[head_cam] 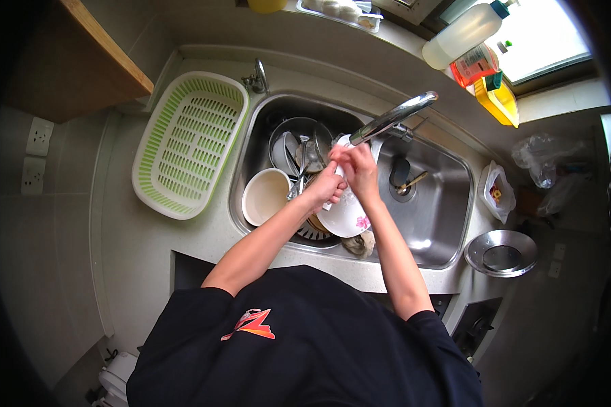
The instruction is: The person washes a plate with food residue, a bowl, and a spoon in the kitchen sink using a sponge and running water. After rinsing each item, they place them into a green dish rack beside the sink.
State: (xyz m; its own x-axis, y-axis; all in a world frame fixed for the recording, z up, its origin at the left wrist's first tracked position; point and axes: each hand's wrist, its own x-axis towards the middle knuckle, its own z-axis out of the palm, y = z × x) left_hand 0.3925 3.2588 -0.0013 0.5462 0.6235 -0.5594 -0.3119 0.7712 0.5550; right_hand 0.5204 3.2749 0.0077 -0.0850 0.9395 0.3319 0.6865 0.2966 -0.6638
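Below the arched chrome faucet [394, 117], my hands are close together over the sink. My left hand [328, 188] is closed around a slim white item [340, 171], mostly hidden by the fingers. Against its upper part is my right hand [359, 165], blurred, with curled fingers; its exact grip cannot be told. Under both hands lies a white bowl with a pink flower [343, 219]. To its left, the basin holds a cream pot or bowl [266, 197], metal utensils [301, 168] and a round clear bowl [305, 122] with dishes inside. A wet cloth [360, 244] lies near the front rim.
A green and white draining basket [189, 145] is on the left counter. The right basin [433, 203] has a brush [412, 182] at its drain. Farther right are a metal bowl [501, 253] and a plastic bag [497, 192]. Bottles [466, 35] and a yellow holder [499, 102] line the sill.
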